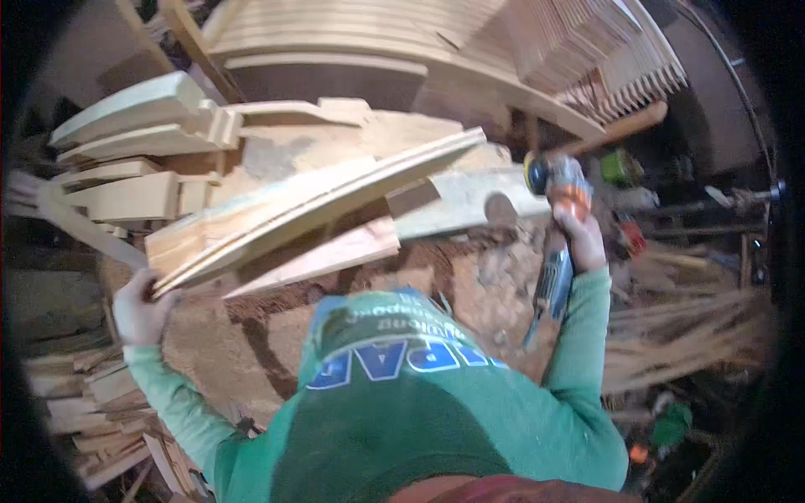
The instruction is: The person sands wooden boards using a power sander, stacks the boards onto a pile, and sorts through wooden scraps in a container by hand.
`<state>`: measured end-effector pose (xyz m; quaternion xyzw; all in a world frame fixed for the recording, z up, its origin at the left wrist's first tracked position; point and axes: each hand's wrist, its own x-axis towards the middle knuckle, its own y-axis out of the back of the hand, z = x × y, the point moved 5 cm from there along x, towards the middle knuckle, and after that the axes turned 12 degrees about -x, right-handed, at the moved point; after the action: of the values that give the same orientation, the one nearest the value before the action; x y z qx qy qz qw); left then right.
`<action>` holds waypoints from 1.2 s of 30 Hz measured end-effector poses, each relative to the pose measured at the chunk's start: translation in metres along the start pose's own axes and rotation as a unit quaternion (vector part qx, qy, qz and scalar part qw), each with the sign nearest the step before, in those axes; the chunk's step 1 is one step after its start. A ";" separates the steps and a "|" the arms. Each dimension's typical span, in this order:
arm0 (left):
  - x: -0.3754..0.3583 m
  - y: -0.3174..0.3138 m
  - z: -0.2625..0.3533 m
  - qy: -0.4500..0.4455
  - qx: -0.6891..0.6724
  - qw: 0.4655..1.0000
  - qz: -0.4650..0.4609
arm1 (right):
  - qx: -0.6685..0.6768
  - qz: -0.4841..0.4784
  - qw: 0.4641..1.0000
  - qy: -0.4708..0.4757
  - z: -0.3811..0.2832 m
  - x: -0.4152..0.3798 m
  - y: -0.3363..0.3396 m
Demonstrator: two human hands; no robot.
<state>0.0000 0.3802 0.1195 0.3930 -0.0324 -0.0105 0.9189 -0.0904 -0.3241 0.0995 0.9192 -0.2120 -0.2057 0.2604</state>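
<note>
My left hand (144, 308) is closed around the near left end of a long grooved wooden board (335, 201), which is tilted on edge and slants up to the right. In my right hand (581, 237) is an angle grinder (567, 189) with an orange and grey body, its round disc head pointing up and left. The disc is just right of a pale flat board (470, 201) with a round notch. Beneath the grooved board lies a shorter light plank (319, 256). The grinder and the grooved board are apart.
Shaped wooden pieces (126, 126) are stacked at the back left. A slatted wooden panel (352, 29) and a pile of thin slats (579, 42) stand at the back. Sawdust and shavings (511, 289) cover part of the worktop. Offcuts (109, 411) lie at lower left, more scrap strips (679, 327) at right.
</note>
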 end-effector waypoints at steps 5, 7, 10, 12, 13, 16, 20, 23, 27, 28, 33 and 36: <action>0.028 -0.105 0.108 -0.095 0.226 0.954 -0.171 | 0.035 0.018 0.999 0.018 0.037 -0.010 -0.010; 0.028 -0.160 0.154 -0.084 0.189 0.939 -0.275 | 0.066 0.024 0.997 0.014 0.050 -0.010 -0.011; 0.002 -0.216 0.187 -0.166 0.105 0.927 -0.320 | 0.033 0.065 0.997 0.015 0.093 0.000 -0.009; -0.028 -0.247 0.169 -0.216 0.097 0.918 -0.320 | 0.062 0.066 0.996 0.018 0.109 0.001 -0.009; -0.040 -0.254 0.172 -0.201 0.143 0.908 -0.338 | 0.057 0.075 0.995 0.024 0.109 0.001 -0.007; -0.073 -0.273 0.155 -0.207 0.180 0.914 -0.299 | 0.051 0.092 0.994 0.020 0.107 -0.009 -0.006; -0.066 -0.301 0.074 -0.287 0.367 0.868 -0.172 | 0.068 0.109 0.992 -0.009 0.099 -0.022 -0.005; -0.035 -0.283 0.069 -0.184 0.295 0.906 -0.241 | 0.166 0.093 0.982 0.012 0.085 -0.037 -0.015; -0.028 -0.277 0.115 -0.221 0.087 0.928 -0.286 | 0.346 0.077 0.935 0.021 0.041 -0.072 -0.049; -0.035 -0.273 0.149 -0.184 -0.044 0.919 -0.345 | 0.379 0.072 0.922 0.020 0.039 -0.074 -0.061; -0.106 -0.331 0.209 -0.004 -0.420 0.696 -0.583 | 0.491 0.088 0.865 -0.042 0.003 -0.114 -0.119; -0.118 -0.328 0.208 0.180 -0.491 0.578 -0.627 | 0.467 0.114 0.876 -0.035 0.006 -0.117 -0.134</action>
<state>-0.1296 0.0090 0.0196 -0.2019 0.3982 -0.5272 0.7230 -0.1518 -0.1640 0.0502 0.8956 -0.3960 -0.0835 -0.1849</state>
